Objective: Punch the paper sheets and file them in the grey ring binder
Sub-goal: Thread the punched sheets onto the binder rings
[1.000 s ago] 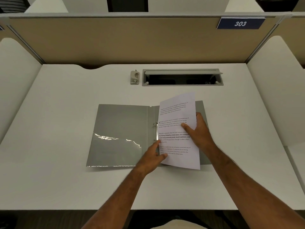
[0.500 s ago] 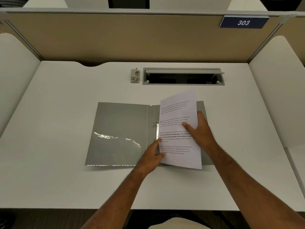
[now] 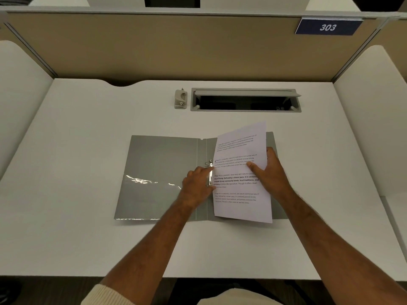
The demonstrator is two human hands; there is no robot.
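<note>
The grey ring binder (image 3: pixel 163 170) lies open flat on the white desk. Its metal ring mechanism (image 3: pixel 210 172) stands by the spine. Printed paper sheets (image 3: pixel 240 188) lie tilted over the binder's right half, their left edge at the rings. My right hand (image 3: pixel 269 172) grips the sheets at their right edge, thumb on top. My left hand (image 3: pixel 197 187) rests at the ring mechanism, fingers against the metal and the sheets' left edge. A small grey hole punch (image 3: pixel 180 99) stands at the back of the desk.
An open cable tray (image 3: pixel 245 100) is set into the desk behind the binder. Tan partition walls (image 3: pixel 176 47) close the back, white side panels (image 3: pixel 372 119) flank the desk. A sign reading 303 (image 3: pixel 328 27) hangs top right.
My left hand has moved up from the sheets' lower left edge to the ring mechanism. The sheets and my right hand have stayed nearly in place.
</note>
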